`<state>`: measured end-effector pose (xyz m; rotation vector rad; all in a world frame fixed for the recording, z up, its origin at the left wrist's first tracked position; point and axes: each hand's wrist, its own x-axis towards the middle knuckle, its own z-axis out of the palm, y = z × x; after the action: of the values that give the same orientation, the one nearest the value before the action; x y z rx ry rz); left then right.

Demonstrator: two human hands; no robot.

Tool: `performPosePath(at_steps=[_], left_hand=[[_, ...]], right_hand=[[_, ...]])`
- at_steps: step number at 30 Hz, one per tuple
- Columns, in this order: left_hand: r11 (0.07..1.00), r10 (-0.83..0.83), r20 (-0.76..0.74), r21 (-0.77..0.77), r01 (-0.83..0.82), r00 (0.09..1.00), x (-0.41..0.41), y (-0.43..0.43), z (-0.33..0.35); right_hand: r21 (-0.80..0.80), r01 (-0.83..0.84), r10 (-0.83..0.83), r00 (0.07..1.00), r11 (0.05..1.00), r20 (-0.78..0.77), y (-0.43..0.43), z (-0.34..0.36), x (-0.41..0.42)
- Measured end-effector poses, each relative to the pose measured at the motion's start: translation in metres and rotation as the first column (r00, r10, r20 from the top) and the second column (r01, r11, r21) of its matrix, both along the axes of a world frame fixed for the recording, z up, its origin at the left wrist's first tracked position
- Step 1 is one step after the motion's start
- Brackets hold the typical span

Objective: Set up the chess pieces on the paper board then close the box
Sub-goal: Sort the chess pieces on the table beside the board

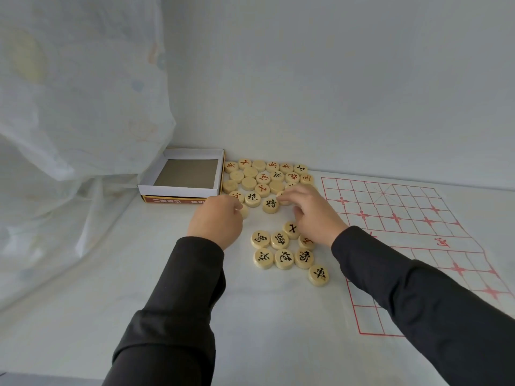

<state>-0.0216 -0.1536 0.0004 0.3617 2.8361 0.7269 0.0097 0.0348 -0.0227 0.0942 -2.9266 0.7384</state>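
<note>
Round wooden chess pieces lie in two loose groups on the white table. The far group (262, 178) mixes red-lettered, black-lettered and face-down discs; the near group (281, 250) shows black characters. My left hand (216, 221) is curled over a piece at the far group's left edge. My right hand (312, 210) reaches into the far group, its fingertips on a piece that is partly hidden. The paper board (412, 232) with red grid lines lies flat on the right, with no pieces on it. The open cardboard box (181, 174) sits at the back left.
A pale draped curtain (69, 135) hangs at the left, touching the box. A plain wall stands close behind the pieces. The table's front edge runs along the bottom left.
</note>
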Motion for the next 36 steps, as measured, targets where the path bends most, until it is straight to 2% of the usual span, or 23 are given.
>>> performPosePath(at_steps=[4,7,10,15,17,20,25,33,36], left_hand=[[1.0,-0.023,0.03,-0.003,0.024,0.999,0.002,-0.002,0.0],[0.998,-0.049,0.063,-0.045,0.052,0.997,0.002,-0.003,0.002],[0.995,-0.062,0.093,-0.074,0.069,0.994,0.001,-0.003,0.004],[0.997,-0.053,0.141,-0.052,0.061,0.989,-0.002,-0.009,0.007],[0.995,-0.054,0.152,-0.073,0.065,0.987,-0.003,-0.011,0.011],[0.993,-0.029,0.155,-0.104,0.046,0.987,-0.005,-0.013,0.013],[0.994,0.022,0.151,-0.112,-0.005,0.988,-0.009,-0.016,0.01],[0.99,0.008,0.156,-0.14,0.015,0.988,-0.01,-0.01,0.007],[0.989,0.003,0.153,-0.149,0.02,0.988,-0.008,-0.008,0.006]], right_hand=[[0.208,-0.119,0.116,0.993,0.971,0.025,-0.009,-0.005,-0.005],[0.2,-0.107,0.109,0.994,0.974,0.001,-0.008,-0.005,-0.003],[0.123,-0.107,0.11,0.994,0.987,-0.018,-0.007,-0.003,0.007],[-0.148,-0.027,0.033,0.999,0.989,0.04,-0.015,0.005,0.008],[-0.176,-0.003,0.012,0.999,0.984,0.048,-0.024,0.011,0.001],[-0.126,-0.028,0.039,0.996,0.992,0.084,-0.04,0.015,-0.014],[0.053,-0.141,0.129,0.974,0.989,0.188,-0.065,0.01,-0.031],[0.125,-0.172,0.154,0.978,0.977,0.144,-0.057,0.007,-0.029],[0.115,-0.141,0.119,0.977,0.983,0.175,-0.051,0.009,-0.026]])
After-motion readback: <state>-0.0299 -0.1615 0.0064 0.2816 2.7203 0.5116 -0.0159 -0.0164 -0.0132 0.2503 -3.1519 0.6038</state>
